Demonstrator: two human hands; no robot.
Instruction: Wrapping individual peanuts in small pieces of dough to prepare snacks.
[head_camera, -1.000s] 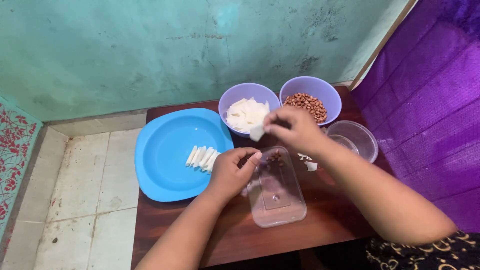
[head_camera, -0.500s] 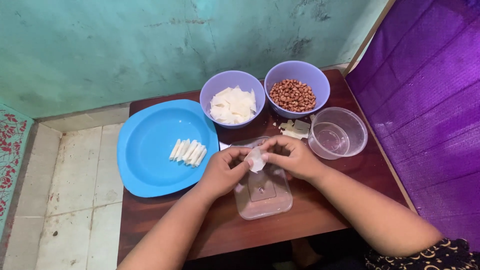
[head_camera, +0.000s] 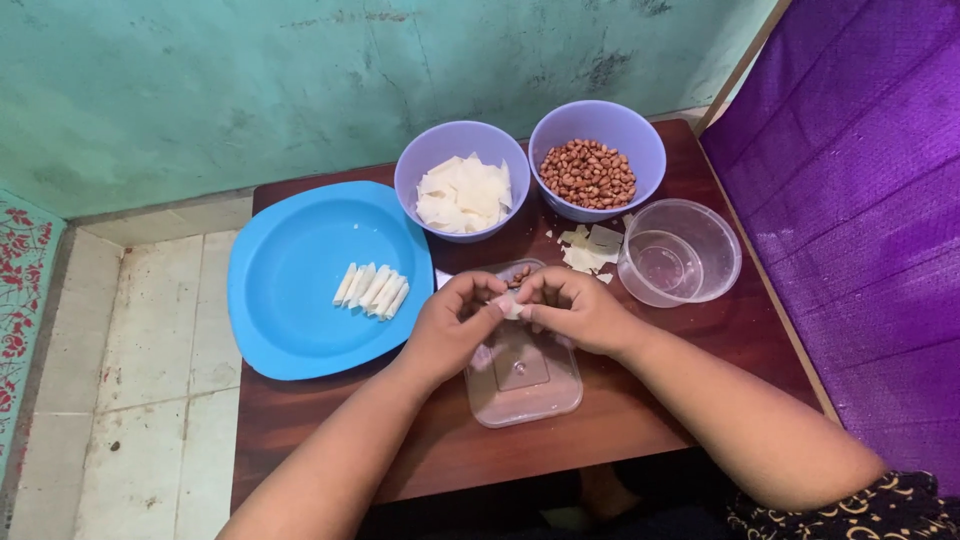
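White wrapper square sits pinched between left hand and right hand, over the clear plastic lid; best kept tight, rolling evenly like those on the blue plate.

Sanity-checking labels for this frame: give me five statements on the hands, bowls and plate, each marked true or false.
1. Both hands pinch one small white wrapper piece between them. True: left hand and right hand meet on it.
2. The blue plate holds a row of rolled white pieces. True.
3. The peanuts sit in the clear round container. False: they fill the right purple bowl; the clear round container shows no peanuts.
4. The hands work over the blue plate. False: they are above the clear rectangular tray.
5. The left purple bowl holds flat white wrappers. True.
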